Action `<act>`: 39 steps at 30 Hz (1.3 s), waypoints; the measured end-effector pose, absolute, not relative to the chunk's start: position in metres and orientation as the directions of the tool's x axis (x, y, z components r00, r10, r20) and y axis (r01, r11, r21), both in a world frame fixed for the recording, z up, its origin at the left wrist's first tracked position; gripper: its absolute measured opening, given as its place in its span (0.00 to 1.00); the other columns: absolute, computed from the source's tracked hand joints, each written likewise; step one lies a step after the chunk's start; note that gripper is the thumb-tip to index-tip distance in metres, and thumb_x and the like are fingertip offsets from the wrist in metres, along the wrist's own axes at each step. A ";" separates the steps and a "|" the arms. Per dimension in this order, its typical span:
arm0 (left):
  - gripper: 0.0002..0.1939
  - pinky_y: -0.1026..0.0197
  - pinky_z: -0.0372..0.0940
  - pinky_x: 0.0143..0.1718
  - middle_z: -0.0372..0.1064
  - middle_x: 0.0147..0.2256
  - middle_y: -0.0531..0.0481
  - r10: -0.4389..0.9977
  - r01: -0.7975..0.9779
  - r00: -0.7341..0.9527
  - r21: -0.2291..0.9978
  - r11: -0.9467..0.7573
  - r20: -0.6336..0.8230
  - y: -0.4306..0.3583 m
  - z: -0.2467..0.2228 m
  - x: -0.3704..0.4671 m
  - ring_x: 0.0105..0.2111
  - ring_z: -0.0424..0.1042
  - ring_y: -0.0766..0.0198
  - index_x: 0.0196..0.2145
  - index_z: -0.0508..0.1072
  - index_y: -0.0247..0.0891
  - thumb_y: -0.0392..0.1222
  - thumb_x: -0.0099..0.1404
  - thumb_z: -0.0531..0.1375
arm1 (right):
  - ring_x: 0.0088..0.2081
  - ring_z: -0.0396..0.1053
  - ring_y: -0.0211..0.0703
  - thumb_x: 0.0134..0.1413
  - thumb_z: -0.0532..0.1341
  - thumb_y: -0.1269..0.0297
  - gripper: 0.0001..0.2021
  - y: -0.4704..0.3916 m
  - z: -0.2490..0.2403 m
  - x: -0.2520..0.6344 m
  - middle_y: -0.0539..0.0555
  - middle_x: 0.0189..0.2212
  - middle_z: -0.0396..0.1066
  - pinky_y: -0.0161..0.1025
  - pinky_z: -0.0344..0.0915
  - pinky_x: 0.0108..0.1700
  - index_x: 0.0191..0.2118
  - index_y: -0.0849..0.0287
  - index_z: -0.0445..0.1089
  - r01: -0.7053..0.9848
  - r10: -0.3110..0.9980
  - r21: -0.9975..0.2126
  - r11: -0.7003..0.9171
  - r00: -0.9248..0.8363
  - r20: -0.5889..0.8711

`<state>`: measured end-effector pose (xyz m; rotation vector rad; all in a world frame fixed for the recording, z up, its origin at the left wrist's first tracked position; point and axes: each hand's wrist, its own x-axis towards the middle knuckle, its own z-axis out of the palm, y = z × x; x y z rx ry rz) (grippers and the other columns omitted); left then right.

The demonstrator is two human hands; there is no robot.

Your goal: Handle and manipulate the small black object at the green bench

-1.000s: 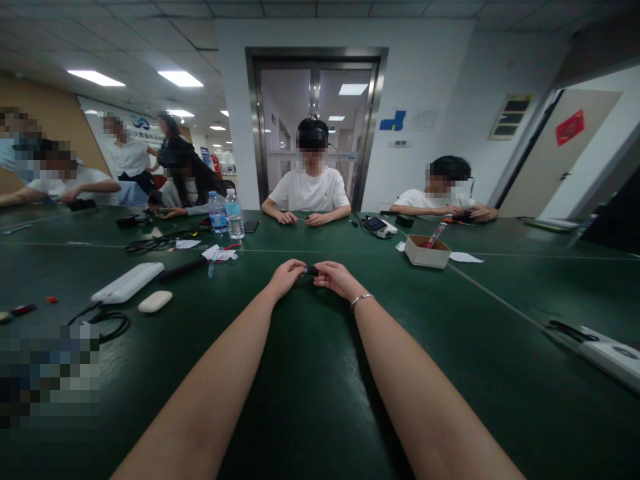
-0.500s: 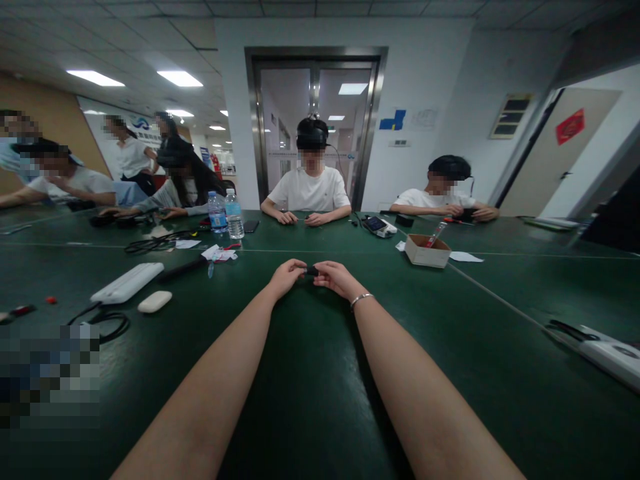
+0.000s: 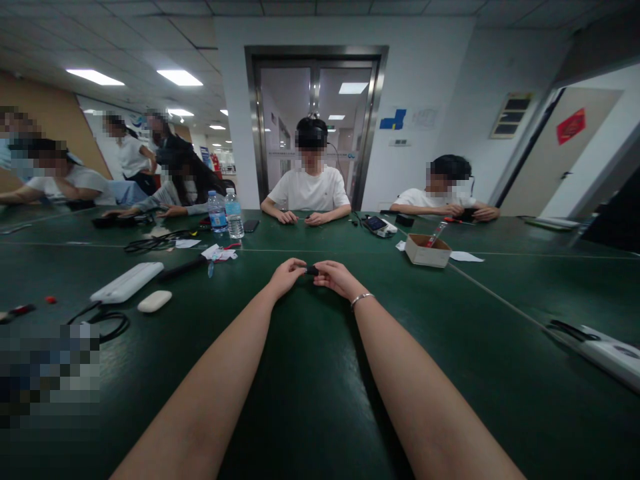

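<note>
Both arms reach forward over the dark green table (image 3: pixel 310 373). Between my hands is a small black object (image 3: pixel 312 270), with a light-coloured tip at its left end. My left hand (image 3: pixel 287 277) pinches that left end with its fingertips. From the other side, my right hand (image 3: pixel 336 277) has its thumb and fingers closed on the black part; a silver bracelet (image 3: pixel 362 300) is on that wrist. The object is too small to tell exactly what it is.
Ahead lie two water bottles (image 3: pixel 234 215), a phone (image 3: pixel 251 227) and a small box (image 3: pixel 427 251). Left are a white case (image 3: pixel 155 301), a white device (image 3: pixel 127 283) and black cables (image 3: pixel 113 327). A power strip (image 3: pixel 613 353) lies right. Several people sit around the table.
My hands and the black object have hardly moved. At the far left, the people in the background have shifted slightly.
</note>
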<state>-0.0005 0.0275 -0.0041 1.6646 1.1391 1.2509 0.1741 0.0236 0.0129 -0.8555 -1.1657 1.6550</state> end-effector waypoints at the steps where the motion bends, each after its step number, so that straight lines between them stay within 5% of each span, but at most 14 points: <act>1: 0.15 0.64 0.59 0.30 0.68 0.26 0.50 0.948 0.211 0.128 0.926 -0.313 0.291 0.027 -0.004 0.000 0.26 0.66 0.66 0.36 0.69 0.35 0.48 0.55 0.57 | 0.21 0.70 0.37 0.56 0.57 0.77 0.02 0.023 0.013 0.174 0.55 0.23 0.69 0.34 0.72 0.27 0.34 0.66 0.65 -0.281 0.937 -0.949 -0.142 -0.346 -0.037; 33: 0.11 0.64 0.60 0.34 0.68 0.28 0.52 0.961 0.225 0.084 0.935 -0.275 0.263 0.025 0.000 0.001 0.29 0.65 0.67 0.35 0.71 0.35 0.36 0.51 0.58 | 0.21 0.69 0.36 0.53 0.62 0.75 0.03 0.021 0.015 0.174 0.54 0.23 0.69 0.33 0.72 0.26 0.33 0.66 0.66 -0.284 0.937 -0.948 -0.141 -0.347 -0.035; 39: 0.11 0.64 0.58 0.27 0.64 0.22 0.53 0.960 0.215 0.158 0.940 -0.263 0.232 0.026 -0.001 0.002 0.23 0.63 0.67 0.35 0.69 0.34 0.42 0.58 0.53 | 0.21 0.70 0.36 0.55 0.59 0.77 0.01 0.020 0.016 0.173 0.55 0.23 0.69 0.33 0.72 0.26 0.33 0.67 0.66 -0.282 0.937 -0.948 -0.147 -0.348 -0.041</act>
